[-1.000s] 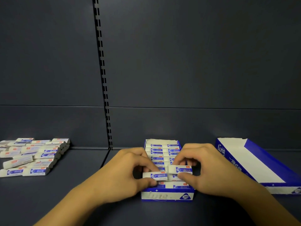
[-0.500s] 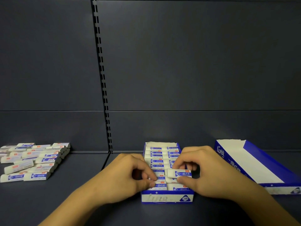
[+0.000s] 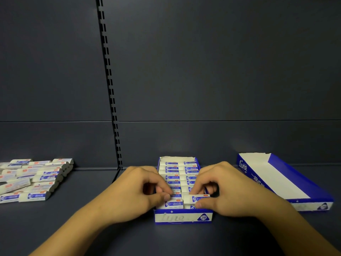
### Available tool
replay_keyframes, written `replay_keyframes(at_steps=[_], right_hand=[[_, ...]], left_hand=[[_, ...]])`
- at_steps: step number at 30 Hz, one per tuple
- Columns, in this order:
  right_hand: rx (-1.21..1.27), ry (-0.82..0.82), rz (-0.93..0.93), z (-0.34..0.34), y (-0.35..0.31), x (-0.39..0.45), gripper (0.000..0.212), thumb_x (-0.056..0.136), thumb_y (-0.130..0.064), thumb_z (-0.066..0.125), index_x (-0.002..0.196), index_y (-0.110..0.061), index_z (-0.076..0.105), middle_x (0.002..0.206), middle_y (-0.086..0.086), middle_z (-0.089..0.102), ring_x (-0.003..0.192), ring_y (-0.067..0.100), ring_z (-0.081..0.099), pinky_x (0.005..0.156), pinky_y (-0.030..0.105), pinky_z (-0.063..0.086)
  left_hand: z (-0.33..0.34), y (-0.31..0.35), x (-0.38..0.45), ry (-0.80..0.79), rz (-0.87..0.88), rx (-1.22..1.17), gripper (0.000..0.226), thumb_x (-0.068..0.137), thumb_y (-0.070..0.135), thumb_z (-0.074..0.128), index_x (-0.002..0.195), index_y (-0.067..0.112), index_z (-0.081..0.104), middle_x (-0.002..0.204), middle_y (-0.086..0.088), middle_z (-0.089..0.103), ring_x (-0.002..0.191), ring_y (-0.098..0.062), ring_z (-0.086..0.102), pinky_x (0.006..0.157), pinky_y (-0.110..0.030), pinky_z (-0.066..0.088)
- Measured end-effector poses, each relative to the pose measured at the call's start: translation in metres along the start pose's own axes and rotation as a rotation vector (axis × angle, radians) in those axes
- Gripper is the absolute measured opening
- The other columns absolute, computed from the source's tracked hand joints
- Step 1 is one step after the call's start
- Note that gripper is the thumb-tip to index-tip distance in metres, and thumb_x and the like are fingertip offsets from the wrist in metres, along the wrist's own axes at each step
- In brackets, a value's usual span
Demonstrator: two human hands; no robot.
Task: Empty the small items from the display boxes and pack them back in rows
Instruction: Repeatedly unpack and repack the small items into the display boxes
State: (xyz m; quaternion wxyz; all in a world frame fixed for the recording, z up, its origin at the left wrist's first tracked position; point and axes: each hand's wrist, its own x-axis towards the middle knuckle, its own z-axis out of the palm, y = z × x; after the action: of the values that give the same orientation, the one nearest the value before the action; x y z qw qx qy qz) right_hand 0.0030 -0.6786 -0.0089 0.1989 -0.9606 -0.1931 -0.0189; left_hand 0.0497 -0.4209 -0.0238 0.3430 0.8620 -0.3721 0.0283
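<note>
- Pinching one eraser (image 3: 196, 198), your right hand (image 3: 227, 189) holds it over the near end of the filled box (image 3: 182, 217).
- Your left hand (image 3: 136, 193) grips another eraser (image 3: 173, 203) there.
- Two columns of erasers fill that box.
- One empty box (image 3: 282, 180) sits right; one loose pile (image 3: 33, 180) lies left.

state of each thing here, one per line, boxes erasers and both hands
middle display box: upright, nearly full, two rows of erasers
right display box: empty, open top
loose erasers: piled on shelf at left, outside any box
left hand: fingers curled, pinching an eraser in the left row
right hand: grip on an eraser at the near end of the right row
</note>
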Motion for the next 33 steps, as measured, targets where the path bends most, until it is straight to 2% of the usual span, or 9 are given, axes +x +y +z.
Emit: replay_keyframes(at_steps=[9,11,14,17,19,22,25,28,33], right_hand=[[-0.042,-0.060,-0.015,0.000,0.005,0.007,0.027,0.085,-0.039,0.075,0.111,-0.033,0.073,0.093,-0.028,0.054,0.094,-0.029,0.043,0.059,0.011,0.044],[-0.069,-0.075,-0.022,0.001,0.006,0.007,0.031,0.086,-0.041,0.073,0.116,-0.033,0.072,0.095,-0.029,0.054,0.095,-0.026,0.045,0.060,0.010,0.045],[-0.111,-0.101,-0.035,0.000,0.006,0.008,0.036,0.088,-0.044,0.069,0.123,-0.034,0.069,0.110,-0.023,0.059,0.098,-0.014,0.052,0.064,0.005,0.046],[-0.151,-0.103,-0.045,0.000,0.007,0.007,0.044,0.089,-0.048,0.066,0.131,-0.037,0.063,0.118,-0.021,0.058,0.097,-0.013,0.050,0.072,0.007,0.048],[-0.133,-0.043,-0.049,0.001,0.007,0.006,0.045,0.087,-0.050,0.068,0.131,-0.038,0.063,0.108,-0.023,0.058,0.095,-0.011,0.053,0.071,0.010,0.050],[-0.002,0.141,-0.084,0.004,0.006,0.004,0.028,0.088,-0.045,0.071,0.114,-0.036,0.073,0.098,-0.020,0.066,0.092,0.002,0.061,0.072,0.017,0.054],[0.091,0.265,-0.099,0.013,0.004,0.005,0.014,0.089,-0.036,0.072,0.101,-0.032,0.077,0.091,-0.018,0.069,0.085,0.006,0.064,0.073,0.018,0.053],[0.055,0.245,-0.115,0.021,0.000,0.006,0.013,0.090,-0.031,0.072,0.101,-0.029,0.078,0.089,-0.018,0.066,0.084,0.006,0.062,0.071,0.016,0.051],[-0.085,0.251,-0.152,0.010,-0.017,0.012,0.024,0.092,-0.038,0.067,0.114,-0.031,0.070,0.104,-0.018,0.062,0.097,0.002,0.058,0.082,0.019,0.052]], left_hand=[[0.000,-0.002,0.000,0.057,0.031,0.043,0.013,0.085,0.026,0.079,0.089,0.039,0.078,0.091,0.021,0.066,0.085,-0.001,0.063,0.068,-0.009,0.044],[0.000,-0.003,0.001,0.068,0.035,0.052,0.015,0.086,0.025,0.077,0.088,0.039,0.078,0.090,0.021,0.065,0.084,-0.002,0.063,0.068,-0.009,0.044],[0.000,-0.005,0.000,0.092,0.039,0.055,0.016,0.087,0.023,0.076,0.086,0.039,0.078,0.089,0.021,0.065,0.083,-0.003,0.063,0.067,-0.008,0.043],[-0.001,-0.007,0.000,0.123,0.038,0.073,0.015,0.086,0.023,0.076,0.084,0.038,0.078,0.086,0.020,0.065,0.081,-0.004,0.063,0.066,-0.009,0.042],[-0.002,-0.008,0.001,0.138,0.033,0.086,0.015,0.086,0.023,0.076,0.084,0.037,0.078,0.086,0.021,0.065,0.082,-0.003,0.063,0.068,-0.009,0.042],[-0.003,-0.011,0.002,0.169,0.003,0.101,0.017,0.087,0.021,0.075,0.084,0.037,0.078,0.086,0.021,0.065,0.084,-0.002,0.063,0.068,-0.009,0.043],[-0.002,-0.012,0.000,0.208,-0.046,0.107,0.018,0.089,0.020,0.073,0.087,0.038,0.078,0.086,0.019,0.064,0.085,-0.002,0.062,0.068,-0.009,0.043],[-0.006,-0.007,-0.004,0.204,-0.065,0.202,0.015,0.092,0.024,0.069,0.098,0.036,0.077,0.092,0.019,0.062,0.090,0.001,0.059,0.071,-0.009,0.043],[-0.025,0.007,-0.020,0.211,-0.068,0.390,0.018,0.093,0.024,0.065,0.104,0.033,0.075,0.094,0.016,0.059,0.082,0.001,0.058,0.071,-0.004,0.038]])
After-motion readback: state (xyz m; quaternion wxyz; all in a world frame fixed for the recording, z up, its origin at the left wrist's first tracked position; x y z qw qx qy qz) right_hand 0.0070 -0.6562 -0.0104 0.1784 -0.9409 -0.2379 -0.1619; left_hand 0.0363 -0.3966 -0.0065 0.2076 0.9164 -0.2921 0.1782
